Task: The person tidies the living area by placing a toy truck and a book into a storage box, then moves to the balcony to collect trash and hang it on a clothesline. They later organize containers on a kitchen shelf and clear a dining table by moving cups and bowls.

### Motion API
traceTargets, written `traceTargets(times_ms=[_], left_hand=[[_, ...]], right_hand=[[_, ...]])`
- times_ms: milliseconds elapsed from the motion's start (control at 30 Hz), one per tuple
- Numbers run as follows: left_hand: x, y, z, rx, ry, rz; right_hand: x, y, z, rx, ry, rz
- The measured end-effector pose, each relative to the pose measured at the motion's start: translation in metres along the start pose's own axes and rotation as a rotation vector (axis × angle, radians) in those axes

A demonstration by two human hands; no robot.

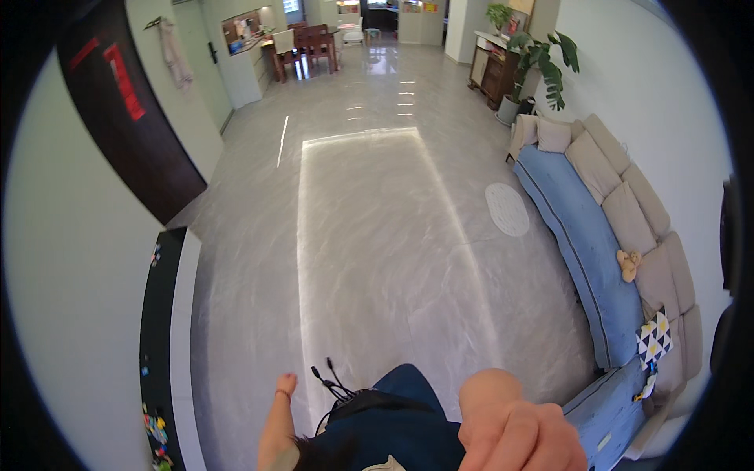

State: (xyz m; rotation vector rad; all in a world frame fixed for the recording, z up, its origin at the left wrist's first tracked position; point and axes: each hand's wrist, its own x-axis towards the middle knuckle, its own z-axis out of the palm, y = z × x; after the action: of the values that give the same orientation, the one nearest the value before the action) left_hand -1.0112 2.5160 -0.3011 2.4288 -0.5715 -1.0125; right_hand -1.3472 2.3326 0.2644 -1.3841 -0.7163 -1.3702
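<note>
My left hand (287, 383) hangs low beside my body, its fingers curled into a loose fist with nothing showing in it. A reddish band circles that wrist. Close to the camera, my right hand (522, 436) is large in view at the lower right. Its fingers are bent and pressed together; what they hold, if anything, is hidden. Between the hands, several black cables (336, 386) with plug ends stick out at my waist, nearer the left hand and apart from it. My dark blue clothing (393, 428) fills the lower middle.
Along the left wall stands a long low black-and-white cabinet (182, 314) with small colourful items. A beige sofa (609, 165) with a blue cover (577, 228) lines the right. An oval mat (507, 209) lies on the grey floor (377, 235). Farther off are a potted plant (542, 67) and dining chairs (317, 43).
</note>
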Motion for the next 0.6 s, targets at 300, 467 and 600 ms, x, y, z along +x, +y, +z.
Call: traceTargets(times_ms=[300, 467, 600], left_hand=[[0.251, 0.255, 0.012, -0.218, -0.080, 0.405], [0.248, 0.132, 0.069, 0.875, -0.365, 0.394], [0.257, 0.215, 0.076, 0.623, -0.499, -0.149]], right_hand=[[0.060, 0.138, -0.223, -0.044, 0.071, 0.032], [0.128, 0.234, -0.367, 0.030, 0.042, 0.045], [0.130, 0.325, -0.451, 0.017, 0.138, 0.174]])
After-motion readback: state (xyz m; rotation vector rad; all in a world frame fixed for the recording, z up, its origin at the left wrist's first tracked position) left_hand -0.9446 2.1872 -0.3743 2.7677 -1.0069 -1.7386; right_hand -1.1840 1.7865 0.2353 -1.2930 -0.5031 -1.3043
